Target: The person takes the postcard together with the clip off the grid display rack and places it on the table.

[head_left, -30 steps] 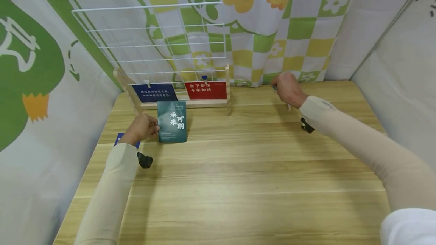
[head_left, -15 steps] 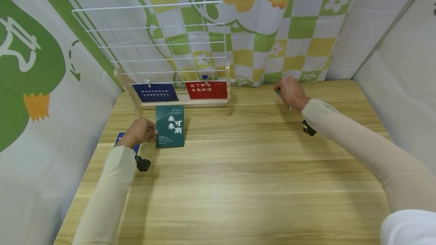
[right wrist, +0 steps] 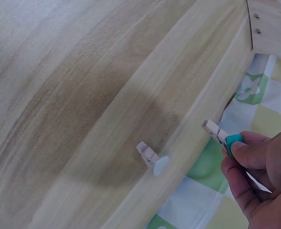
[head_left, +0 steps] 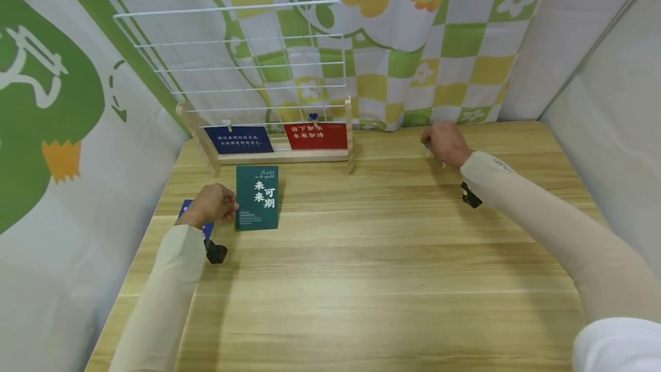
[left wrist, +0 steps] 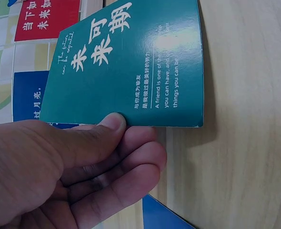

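My left hand (head_left: 214,204) pinches a green card (head_left: 257,197) with white lettering by its left edge, thumb on the printed face. In the left wrist view the card (left wrist: 131,71) tilts above the wooden table. Near the table's back edge, my right hand (head_left: 447,142) pinches a small wooden clothespin (right wrist: 216,132) with a teal decoration, between thumb and fingers. A second wooden clothespin (right wrist: 147,155), topped with a white heart, lies on the table beside that hand.
A white wire grid rack (head_left: 248,68) on wooden feet stands at the back left. Clothespins clip a blue card (head_left: 240,139) and a red card (head_left: 316,136) onto it. Another blue card (head_left: 207,229) lies partly under my left hand. A patterned curtain (head_left: 382,90) hangs behind the table.
The green card has come slightly toward me and down, away from the rack, in my left hand. My right hand, with the clothespin, has shifted a little to the right and nearer.
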Demonstrator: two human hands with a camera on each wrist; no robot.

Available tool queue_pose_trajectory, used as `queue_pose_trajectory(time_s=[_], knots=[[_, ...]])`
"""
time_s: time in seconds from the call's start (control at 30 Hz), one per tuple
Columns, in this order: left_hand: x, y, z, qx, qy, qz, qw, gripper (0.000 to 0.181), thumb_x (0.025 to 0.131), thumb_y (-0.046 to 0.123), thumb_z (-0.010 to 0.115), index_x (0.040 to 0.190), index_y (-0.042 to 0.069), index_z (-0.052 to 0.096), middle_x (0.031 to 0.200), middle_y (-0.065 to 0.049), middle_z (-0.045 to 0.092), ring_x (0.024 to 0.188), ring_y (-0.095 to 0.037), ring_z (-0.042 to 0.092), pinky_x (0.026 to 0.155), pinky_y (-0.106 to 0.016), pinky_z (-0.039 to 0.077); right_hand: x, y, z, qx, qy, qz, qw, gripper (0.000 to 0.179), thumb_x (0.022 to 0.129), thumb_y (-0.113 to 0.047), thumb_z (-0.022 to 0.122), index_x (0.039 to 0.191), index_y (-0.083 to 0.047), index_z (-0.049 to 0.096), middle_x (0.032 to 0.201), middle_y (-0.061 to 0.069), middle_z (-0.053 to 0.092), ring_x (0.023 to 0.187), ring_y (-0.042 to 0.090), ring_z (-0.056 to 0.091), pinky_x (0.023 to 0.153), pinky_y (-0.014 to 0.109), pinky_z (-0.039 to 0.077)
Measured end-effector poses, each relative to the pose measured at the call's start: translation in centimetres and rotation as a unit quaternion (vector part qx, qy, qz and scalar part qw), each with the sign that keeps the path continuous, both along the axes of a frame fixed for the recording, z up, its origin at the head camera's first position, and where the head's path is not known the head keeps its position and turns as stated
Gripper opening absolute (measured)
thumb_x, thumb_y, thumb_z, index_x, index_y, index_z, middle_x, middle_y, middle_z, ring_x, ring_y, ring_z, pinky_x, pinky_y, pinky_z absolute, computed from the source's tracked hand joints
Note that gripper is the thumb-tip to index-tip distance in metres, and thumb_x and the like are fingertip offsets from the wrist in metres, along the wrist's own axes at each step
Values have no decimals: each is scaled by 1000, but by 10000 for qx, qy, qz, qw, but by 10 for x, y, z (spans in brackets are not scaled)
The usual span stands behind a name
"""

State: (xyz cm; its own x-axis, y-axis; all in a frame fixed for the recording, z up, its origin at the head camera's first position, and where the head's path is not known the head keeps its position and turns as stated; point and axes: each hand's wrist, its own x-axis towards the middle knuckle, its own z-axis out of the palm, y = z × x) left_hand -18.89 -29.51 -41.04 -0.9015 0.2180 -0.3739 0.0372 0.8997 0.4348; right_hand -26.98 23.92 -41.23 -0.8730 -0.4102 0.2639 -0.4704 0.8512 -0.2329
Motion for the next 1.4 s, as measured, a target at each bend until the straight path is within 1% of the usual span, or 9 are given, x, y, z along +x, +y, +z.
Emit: queue_pose_trajectory(time_s=[0.2,0.37,0.47,0.67,0.8,0.93,1.1,1.4], knots=[[1,-1,-1,-92,-85,31,9999,15,97,0,56,92,-8,67,78,-14,72,67,-16,66,60,-26,53,-4,5,-6,190,-72,-15,9998,33,75,13,49,89,2,77,92,20,74,84,37,71,76,50,57],[3,-3,-2,-107,-231,119,9996,15,96,-1,56,95,-9,68,78,-13,71,67,-14,65,61,-25,54,-5,3,-9,283,-334,-18,9990,30,76,11,52,90,2,77,95,20,74,91,38,70,83,51,55],[5,-5,-2,-38,-278,165,9995,15,95,-2,56,96,-10,68,78,-14,71,67,-14,66,61,-26,55,-6,2,-11,304,-465,2,9985,27,77,12,55,89,2,77,97,20,74,94,39,69,86,51,54],[7,-7,-2,111,-322,98,9994,15,94,-3,58,98,-14,68,77,-16,72,66,-14,67,64,-30,58,-7,1,-12,339,-572,-75,9978,22,78,11,59,88,2,77,96,20,74,93,38,70,87,50,54],[7,-8,-3,196,-395,105,9990,15,93,-5,56,97,-14,67,77,-16,72,64,-13,67,66,-34,59,-7,1,-11,362,-710,-140,9967,20,80,10,61,88,2,77,97,20,74,94,39,69,90,51,52],[7,-9,-4,187,-414,130,9989,16,93,-6,54,94,-13,69,77,-14,72,64,-12,66,65,-33,59,-8,2,-12,401,-756,-139,9962,19,79,9,60,87,2,77,96,20,74,94,39,68,90,52,50],[6,-10,-6,108,-468,142,9987,16,93,-6,54,91,-10,70,77,-13,71,64,-12,66,64,-31,58,-11,2,-13,475,-835,-116,9953,18,79,9,62,87,2,77,96,20,74,95,38,68,90,50,51],[7,-8,-6,13,-646,251,9976,13,91,-5,58,91,-9,70,75,-12,71,64,-13,65,63,-30,58,-12,2,-11,509,-898,-37,9947,12,81,6,68,88,2,77,96,21,74,95,39,68,88,49,54]])
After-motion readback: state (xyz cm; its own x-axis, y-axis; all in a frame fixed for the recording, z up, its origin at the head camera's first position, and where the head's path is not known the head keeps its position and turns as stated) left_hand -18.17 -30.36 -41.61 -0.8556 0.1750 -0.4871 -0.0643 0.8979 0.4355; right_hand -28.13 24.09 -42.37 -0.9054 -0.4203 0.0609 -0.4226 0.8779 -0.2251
